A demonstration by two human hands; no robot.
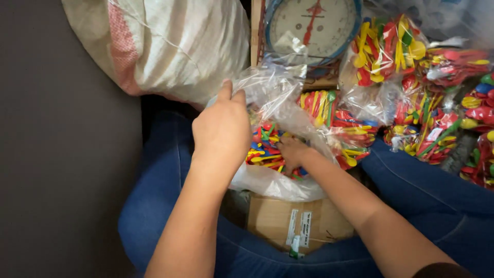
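- My left hand (222,128) pinches the rim of a clear plastic bag (272,92), fingers closed on the film and holding it up and open.
- My right hand (292,152) is down inside that bag, fingers curled into the pile; I cannot tell whether they are closed on anything in particular.
- The bag holds small plastic spoons (265,146) in red, yellow, green and blue, heaped loosely around my right hand.
- The bag rests on a cardboard box (288,221) that sits between my knees; the box has white labels on its top face.
- My legs are in blue jeans (170,195), spread to either side of the box.
- Just beyond the open bag lie more bags of spoons (411,103), already filled, piled to my right and reaching the frame's edge.
- Behind the bag stands a round dial scale (311,23) with a blue rim and a red needle, in front of a wooden frame.
- To the upper left leans a big woven sack (170,46), whitish with a pink stripe, bulging and touching nothing I hold.
- The floor (56,154) on my left is a plain, dark grey surface; the room is dim around it.
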